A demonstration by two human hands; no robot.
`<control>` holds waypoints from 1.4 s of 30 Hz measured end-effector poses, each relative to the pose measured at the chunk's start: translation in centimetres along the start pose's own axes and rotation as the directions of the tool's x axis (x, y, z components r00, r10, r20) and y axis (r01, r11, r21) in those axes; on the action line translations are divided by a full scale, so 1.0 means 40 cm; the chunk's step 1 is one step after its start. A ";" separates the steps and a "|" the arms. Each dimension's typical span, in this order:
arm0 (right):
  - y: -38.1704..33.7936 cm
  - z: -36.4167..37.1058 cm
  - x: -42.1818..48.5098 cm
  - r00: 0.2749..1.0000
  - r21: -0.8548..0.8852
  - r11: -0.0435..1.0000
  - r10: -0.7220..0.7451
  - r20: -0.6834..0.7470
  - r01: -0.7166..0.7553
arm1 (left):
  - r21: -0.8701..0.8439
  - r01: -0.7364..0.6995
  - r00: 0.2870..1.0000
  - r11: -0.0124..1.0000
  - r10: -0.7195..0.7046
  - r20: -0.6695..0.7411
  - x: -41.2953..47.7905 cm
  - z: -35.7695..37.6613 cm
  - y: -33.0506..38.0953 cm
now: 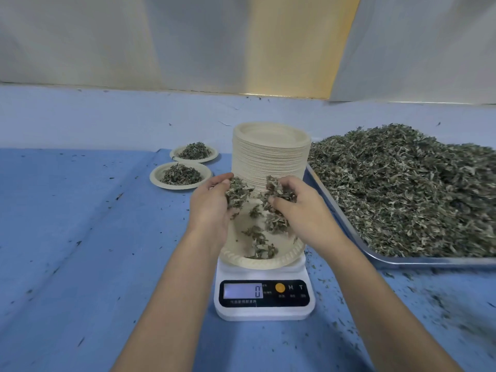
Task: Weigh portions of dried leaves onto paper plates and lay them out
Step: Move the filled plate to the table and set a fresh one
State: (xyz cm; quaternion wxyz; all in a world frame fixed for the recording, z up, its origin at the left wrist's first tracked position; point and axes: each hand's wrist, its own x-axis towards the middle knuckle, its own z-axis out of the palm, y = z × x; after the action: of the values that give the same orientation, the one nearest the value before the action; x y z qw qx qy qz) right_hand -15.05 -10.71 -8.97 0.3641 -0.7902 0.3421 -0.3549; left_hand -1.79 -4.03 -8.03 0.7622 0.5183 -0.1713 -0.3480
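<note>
Since the scale [264,294] at 6 o'clock reads 0, its paper plate [257,263] sits centred to catch everything. Above it my left hand [212,208] and right hand [304,210], palms facing, each loosely clutch dried leaves [237,193], spilling some. 2 filled plates [156,177] wait at 10 o'clock, the tray [429,261] at 2.

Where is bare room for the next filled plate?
Bare blue cloth lies left of the scale, in front of the nearer filled plate, and behind the farther filled plate. Crowded: the plate stack behind the scale, the tray of dried leaves filling the right.
</note>
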 end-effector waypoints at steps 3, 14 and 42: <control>-0.003 0.007 0.000 0.997 0.011 0.999 0.052 0.059 -0.052 | -0.042 0.000 1.000 0.999 -0.001 -0.019 0.006 -0.008 0.009; -0.017 0.016 -0.011 0.996 -0.031 0.999 0.022 0.092 -0.019 | -0.041 0.005 1.000 0.999 -0.006 -0.029 0.012 -0.014 0.018; -0.034 0.035 -0.019 0.986 0.136 0.977 -0.161 -0.037 0.165 | 0.039 -0.003 0.983 0.999 -0.004 0.181 -0.036 0.041 -0.006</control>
State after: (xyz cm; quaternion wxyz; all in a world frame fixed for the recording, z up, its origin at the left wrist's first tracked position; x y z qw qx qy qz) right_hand -13.92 -8.95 -8.77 0.3835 -0.7836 0.2555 -0.4167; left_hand -3.88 -4.17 -7.44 0.7331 0.4993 -0.2466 -0.3904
